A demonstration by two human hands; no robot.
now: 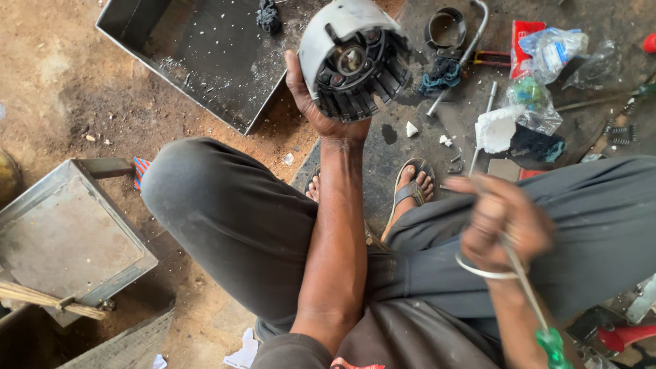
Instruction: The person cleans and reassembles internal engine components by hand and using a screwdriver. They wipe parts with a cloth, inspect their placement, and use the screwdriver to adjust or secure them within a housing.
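My left hand holds up a round metal drum-shaped part with a pale outer shell and a dark, slotted inner hub, its open face turned towards me. My right hand, blurred, is closed on a screwdriver whose green handle points back towards my body; a metal bangle sits at the wrist. Both hands are above my knees, clad in dark trousers. My sandalled feet rest on a dark mat below.
A black oily metal tray lies on the dirt at the upper left, and a grey metal box at the left. At the upper right lie a metal ring, rags, plastic bags, springs, bolts and small tools.
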